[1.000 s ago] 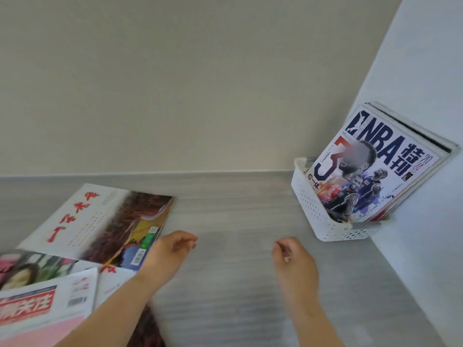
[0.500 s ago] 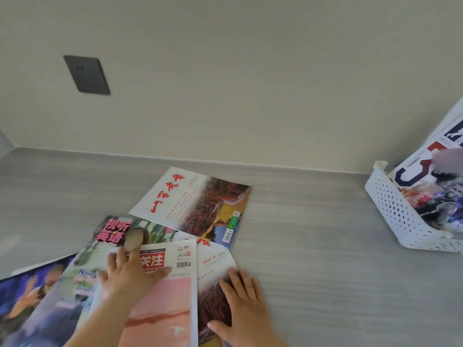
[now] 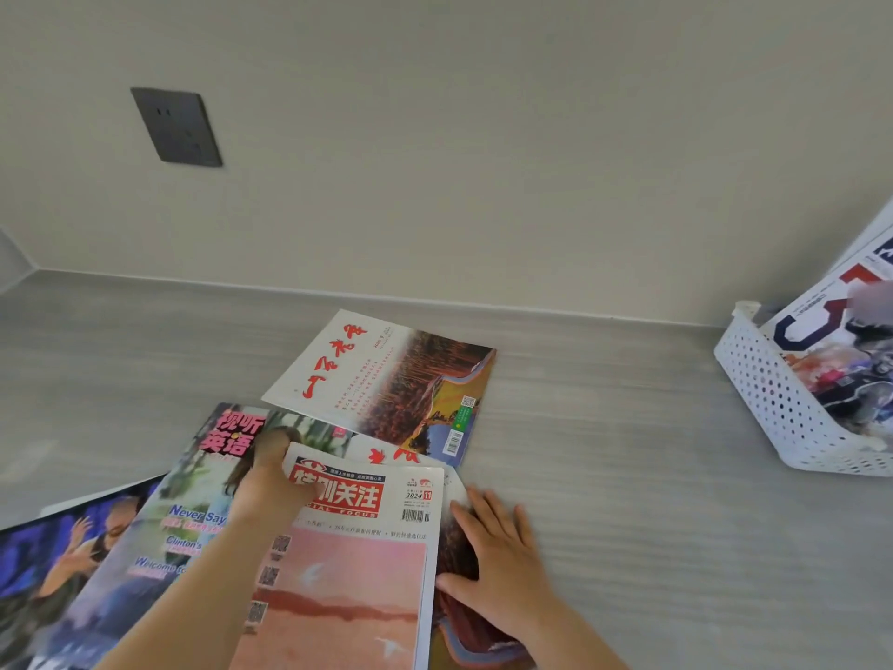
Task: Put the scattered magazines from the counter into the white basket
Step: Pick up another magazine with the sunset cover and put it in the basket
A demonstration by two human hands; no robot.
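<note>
Left hand (image 3: 273, 481) grips pink magazine (image 3: 348, 573) at its top corner. Right hand (image 3: 497, 553) lies flat, fingers straight, on brown magazine (image 3: 461, 621).

The basket (image 3: 773, 403) is white, dotted with holes; the counter (image 3: 628, 476) is pale grey, streaked like wood grain. The front magazine (image 3: 348, 573) is pink under a red title band, the far magazine (image 3: 338, 374) white with red letters.

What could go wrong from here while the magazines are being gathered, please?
The left hand sits at one corner of the pink magazine; lifted from there, it may flop or drag the overlapped English magazine. The right hand presses a lower magazine, possibly creasing it. The white basket already holds a leaning magazine, so it might tip.
</note>
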